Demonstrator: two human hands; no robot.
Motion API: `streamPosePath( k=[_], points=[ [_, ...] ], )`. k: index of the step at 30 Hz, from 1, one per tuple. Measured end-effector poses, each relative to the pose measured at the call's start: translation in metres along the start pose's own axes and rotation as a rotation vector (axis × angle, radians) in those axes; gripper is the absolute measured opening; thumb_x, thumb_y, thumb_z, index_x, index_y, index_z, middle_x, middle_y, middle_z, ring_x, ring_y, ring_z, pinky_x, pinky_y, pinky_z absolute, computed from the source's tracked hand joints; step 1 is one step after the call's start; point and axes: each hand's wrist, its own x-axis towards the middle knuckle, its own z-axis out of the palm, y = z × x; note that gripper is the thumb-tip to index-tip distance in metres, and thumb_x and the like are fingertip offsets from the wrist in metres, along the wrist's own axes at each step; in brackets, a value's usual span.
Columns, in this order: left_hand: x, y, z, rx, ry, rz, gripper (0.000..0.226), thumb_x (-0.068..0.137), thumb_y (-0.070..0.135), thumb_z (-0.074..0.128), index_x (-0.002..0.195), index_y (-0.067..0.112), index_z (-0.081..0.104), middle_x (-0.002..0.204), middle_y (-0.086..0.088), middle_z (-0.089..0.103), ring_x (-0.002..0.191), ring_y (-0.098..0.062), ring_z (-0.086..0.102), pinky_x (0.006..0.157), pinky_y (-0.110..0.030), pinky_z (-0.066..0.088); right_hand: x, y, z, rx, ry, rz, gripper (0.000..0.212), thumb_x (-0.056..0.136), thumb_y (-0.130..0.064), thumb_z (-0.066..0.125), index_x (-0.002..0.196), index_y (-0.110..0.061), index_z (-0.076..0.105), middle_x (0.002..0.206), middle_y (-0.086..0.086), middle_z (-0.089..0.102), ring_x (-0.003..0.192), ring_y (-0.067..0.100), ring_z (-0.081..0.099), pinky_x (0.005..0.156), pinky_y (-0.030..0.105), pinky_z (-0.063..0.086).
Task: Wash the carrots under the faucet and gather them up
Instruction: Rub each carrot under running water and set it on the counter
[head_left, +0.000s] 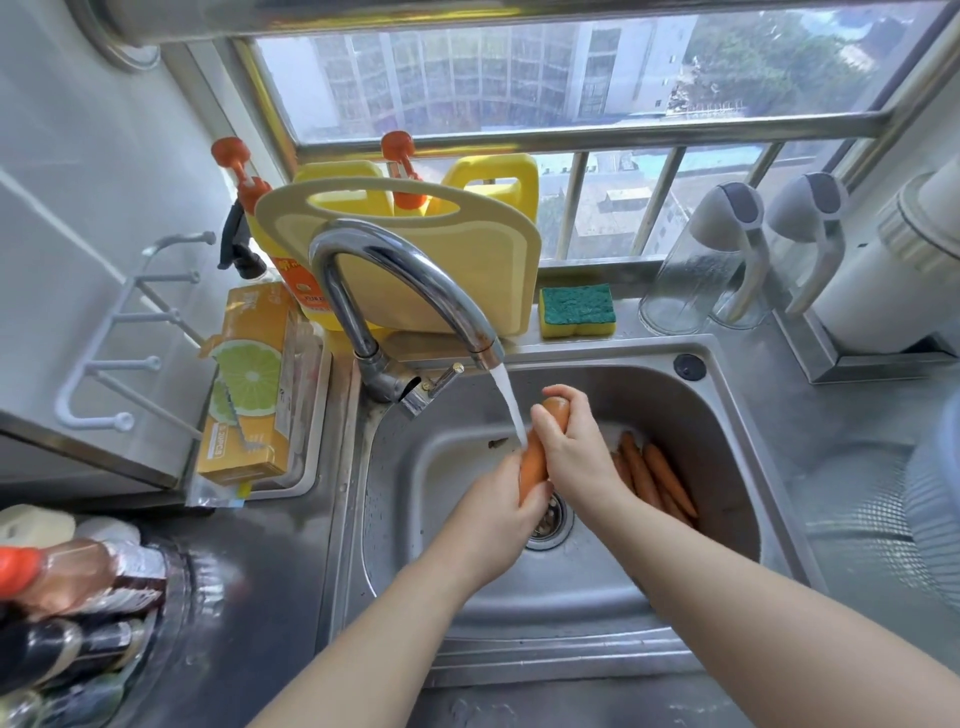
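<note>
A wide window (519, 67) spans the back wall; below it a steel counter (857, 441) surrounds a deep steel sink (691, 431); a yellow cutting board (441, 270) leans upright behind the sink's back rim, with two yellow jugs (498, 182) standing behind it; a chrome faucet (337, 301) arches from the sink's left corner in front of the board, and a stream of water (511, 410) runs from its spout into the basin; an orange box (254, 379) printed with a lime slice lies left of the sink.

The left hand (498, 509) has its fingers curled round the lower end of a carrot (532, 465); the right hand (571, 447) wraps round the upper end; the carrot stands nearly upright between them, above the drain (556, 519), with the stream striking its middle; a pile of carrots (654, 478) lies on the sink floor at the right, just beyond the right wrist; a yellow and green sponge (576, 310) rests on the ledge right of the board.
</note>
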Motion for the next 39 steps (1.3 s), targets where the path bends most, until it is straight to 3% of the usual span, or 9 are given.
streamPosePath(
  k=[7, 12, 15, 20, 26, 29, 32, 35, 39],
  points=[
    [0.005, -0.005, -0.005, -0.174, 0.062, -0.199, 0.041, 0.091, 0.050, 0.049, 0.065, 0.019, 0.052, 0.042, 0.008, 0.046, 0.040, -0.009, 0.042, 0.046, -0.026, 0.031, 0.009, 0.001, -0.003, 0.189, -0.063, 0.104, 0.027, 0.101, -0.030, 0.039, 0.084, -0.015, 0.054, 0.075, 0.004, 0.051, 0.070, 0.015, 0.051, 0.065, 0.028, 0.045],
    [0.010, -0.003, -0.009, -0.717, -0.077, -0.533, 0.056, 0.094, 0.058, 0.034, 0.069, 0.011, 0.054, 0.041, 0.004, 0.038, 0.030, -0.007, 0.029, 0.035, -0.016, 0.024, -0.004, 0.001, -0.014, 0.116, -0.334, 0.085, 0.055, 0.092, -0.026, 0.058, 0.139, -0.032, 0.029, 0.109, 0.003, 0.054, 0.098, 0.020, 0.064, 0.094, 0.038, 0.052],
    [0.006, 0.000, -0.013, -0.866, -0.216, -0.657, 0.053, 0.093, 0.056, 0.037, 0.065, 0.014, 0.054, 0.043, 0.006, 0.038, 0.030, -0.004, 0.030, 0.036, -0.015, 0.025, -0.015, -0.002, -0.021, -0.069, -0.353, 0.041, 0.076, 0.083, -0.027, 0.070, 0.141, -0.038, 0.022, 0.109, -0.002, 0.056, 0.093, 0.011, 0.065, 0.085, 0.019, 0.052],
    [0.006, 0.004, -0.004, -0.828, -0.221, -0.565, 0.057, 0.093, 0.062, 0.031, 0.069, 0.015, 0.053, 0.045, 0.005, 0.040, 0.033, -0.005, 0.030, 0.039, -0.017, 0.024, -0.008, -0.002, -0.007, 0.048, -0.104, 0.034, 0.024, 0.095, -0.016, 0.052, 0.117, -0.011, 0.045, 0.073, -0.002, 0.052, 0.051, 0.004, 0.048, 0.045, 0.011, 0.041],
    [0.003, -0.006, -0.004, -0.806, -0.232, -0.410, 0.049, 0.092, 0.054, 0.038, 0.083, 0.010, 0.056, 0.047, 0.006, 0.042, 0.034, -0.003, 0.031, 0.037, -0.012, 0.027, 0.003, 0.000, -0.006, 0.094, -0.015, 0.015, 0.030, 0.103, -0.021, 0.032, 0.089, -0.007, 0.054, 0.064, 0.002, 0.044, 0.048, 0.000, 0.047, 0.045, 0.011, 0.039],
    [0.002, -0.011, -0.009, -0.759, -0.215, -0.342, 0.043, 0.090, 0.048, 0.048, 0.093, 0.006, 0.058, 0.051, 0.006, 0.041, 0.038, -0.003, 0.030, 0.037, -0.011, 0.026, -0.001, 0.001, -0.010, 0.111, -0.227, 0.080, 0.017, 0.099, -0.028, 0.044, 0.113, -0.020, 0.049, 0.082, 0.006, 0.052, 0.069, 0.009, 0.056, 0.067, 0.027, 0.052],
    [-0.002, -0.011, -0.013, -0.532, -0.230, -0.276, 0.024, 0.095, 0.031, 0.053, 0.076, 0.017, 0.054, 0.053, 0.007, 0.039, 0.039, -0.004, 0.030, 0.041, -0.014, 0.027, -0.003, 0.009, -0.021, 0.018, -0.384, 0.115, 0.058, 0.084, -0.027, 0.069, 0.130, -0.032, 0.035, 0.100, 0.003, 0.057, 0.089, 0.018, 0.064, 0.088, 0.040, 0.056],
    [-0.002, -0.012, -0.012, -0.392, -0.179, -0.257, 0.017, 0.091, 0.023, 0.057, 0.074, 0.020, 0.053, 0.057, 0.006, 0.044, 0.041, -0.004, 0.036, 0.044, -0.016, 0.033, -0.005, 0.005, -0.031, -0.072, -0.479, 0.099, 0.068, 0.078, -0.026, 0.076, 0.131, -0.030, 0.033, 0.101, -0.001, 0.055, 0.088, 0.009, 0.062, 0.078, 0.023, 0.054],
    [0.004, -0.013, -0.008, -0.136, -0.007, -0.200, 0.014, 0.086, 0.039, 0.060, 0.082, 0.026, 0.057, 0.064, 0.010, 0.056, 0.052, -0.007, 0.050, 0.050, -0.026, 0.042, 0.006, 0.006, -0.025, -0.189, -0.282, 0.000, 0.029, 0.090, -0.030, 0.060, 0.112, -0.016, 0.048, 0.087, -0.004, 0.055, 0.074, 0.005, 0.052, 0.066, 0.019, 0.042]
  ],
)
